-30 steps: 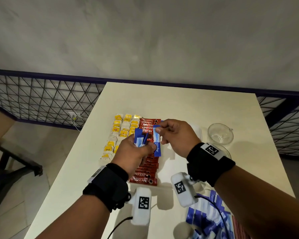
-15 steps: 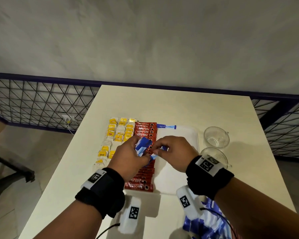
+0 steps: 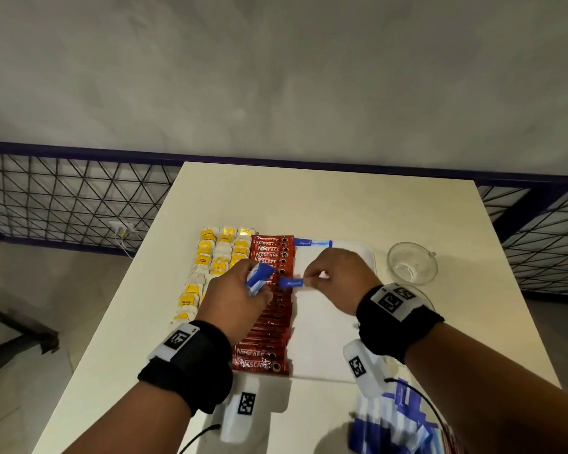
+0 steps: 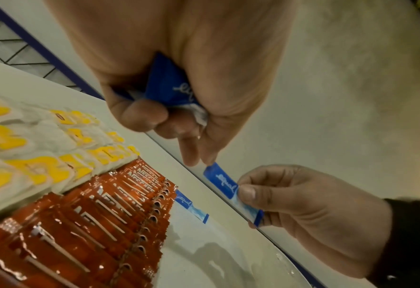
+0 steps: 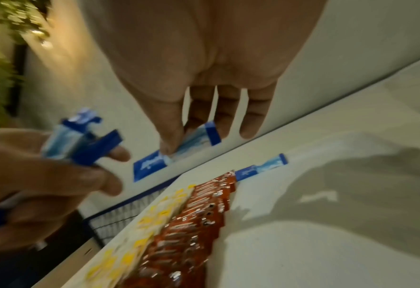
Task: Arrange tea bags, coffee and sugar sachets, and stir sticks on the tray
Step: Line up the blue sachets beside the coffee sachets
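- A person's two hands work above a white tray (image 3: 358, 253) on a cream table (image 3: 325, 204), seen from the head camera at the centre of the frame.
- The right hand (image 3: 338, 280), right of centre, pinches one blue sugar sachet (image 3: 291, 283) between thumb and forefinger; the other three fingers hang straight and spread, as the right wrist view shows. The sachet is held level in the air above the tray, its free blue end pointing left toward the other hand.
- The left hand (image 3: 235, 299), just left of centre, is clenched round a small bundle of blue sachets (image 3: 258, 278) — their ends poke out past the knuckles. In the left wrist view the bundle sits crumpled in the curled fingers.
- One blue sachet (image 3: 312, 243) lies flat along the far edge of the tray, touching the top of the red row.
- A column of red coffee sachets (image 3: 269, 326) runs down the middle of the tray, overlapping one another.
- Yellow-and-white tea bags (image 3: 217, 253) lie in rows just left of the red column.
- A clear glass cup (image 3: 412, 263) stands on the table, right of the tray.
- A loose heap of blue sachets (image 3: 394, 424) lies at the lower right of the frame, blurred.
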